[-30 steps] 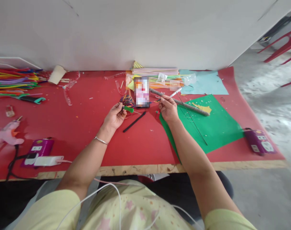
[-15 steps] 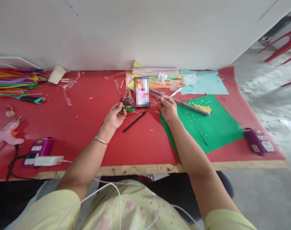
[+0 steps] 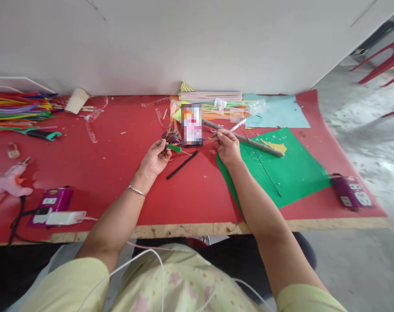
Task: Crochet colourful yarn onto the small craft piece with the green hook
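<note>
My left hand (image 3: 156, 158) is closed on a small tool with a green handle (image 3: 174, 148) and a thin metal tip pointing right. Just behind it sits a ball of multicoloured yarn (image 3: 172, 136). Between the hands a phone (image 3: 192, 125) stands upright, its screen blurred. The fingers of my right hand (image 3: 227, 146) pinch a thin strand of coloured yarn (image 3: 212, 138) beside the phone. A black pen-like stick (image 3: 182, 165) lies on the red table in front of the phone. Right of my right hand a grey rod (image 3: 262, 147) rests partly over a green sheet (image 3: 294, 167).
Coloured pipe cleaners (image 3: 18, 108) and pliers (image 3: 43, 134) lie at the left, near a paper cup (image 3: 77, 100). Purple power boxes (image 3: 56, 201) flank the table's front. A light blue sheet (image 3: 278, 113) is at the back right. Red chairs (image 3: 387, 60) stand beyond.
</note>
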{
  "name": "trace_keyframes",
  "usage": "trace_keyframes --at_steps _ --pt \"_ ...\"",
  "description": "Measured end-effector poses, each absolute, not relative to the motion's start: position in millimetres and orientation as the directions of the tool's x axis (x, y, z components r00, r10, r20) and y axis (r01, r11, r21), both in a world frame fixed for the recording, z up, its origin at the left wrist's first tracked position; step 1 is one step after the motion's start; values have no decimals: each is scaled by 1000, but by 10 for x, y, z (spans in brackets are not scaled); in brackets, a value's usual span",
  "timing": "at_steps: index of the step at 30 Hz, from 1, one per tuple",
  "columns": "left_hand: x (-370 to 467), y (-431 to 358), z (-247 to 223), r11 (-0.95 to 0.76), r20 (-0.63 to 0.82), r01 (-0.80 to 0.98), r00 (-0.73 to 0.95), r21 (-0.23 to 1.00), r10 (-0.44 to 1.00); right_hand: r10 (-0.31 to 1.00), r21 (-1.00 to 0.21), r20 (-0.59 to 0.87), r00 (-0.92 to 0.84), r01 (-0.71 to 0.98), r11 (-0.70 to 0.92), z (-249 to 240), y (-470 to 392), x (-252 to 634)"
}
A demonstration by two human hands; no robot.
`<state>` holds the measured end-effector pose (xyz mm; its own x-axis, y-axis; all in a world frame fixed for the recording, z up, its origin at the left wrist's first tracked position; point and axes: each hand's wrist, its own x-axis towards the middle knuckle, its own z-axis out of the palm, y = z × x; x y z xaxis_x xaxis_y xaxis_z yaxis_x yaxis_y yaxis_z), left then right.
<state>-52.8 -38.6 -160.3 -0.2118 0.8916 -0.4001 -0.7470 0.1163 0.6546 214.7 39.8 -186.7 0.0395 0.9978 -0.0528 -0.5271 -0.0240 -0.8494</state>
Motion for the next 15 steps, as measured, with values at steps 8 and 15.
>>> trace_keyframes --at_steps 8,15 --pt "-537 -382 -1623 117 -391 -746 -203 656 898 998 -859 -50 37 -512 -25 -1887 407 2150" --pt "-531 -384 -1615 125 -405 -741 -210 659 890 998 -875 -46 40 -483 -21 -1879 409 2146"
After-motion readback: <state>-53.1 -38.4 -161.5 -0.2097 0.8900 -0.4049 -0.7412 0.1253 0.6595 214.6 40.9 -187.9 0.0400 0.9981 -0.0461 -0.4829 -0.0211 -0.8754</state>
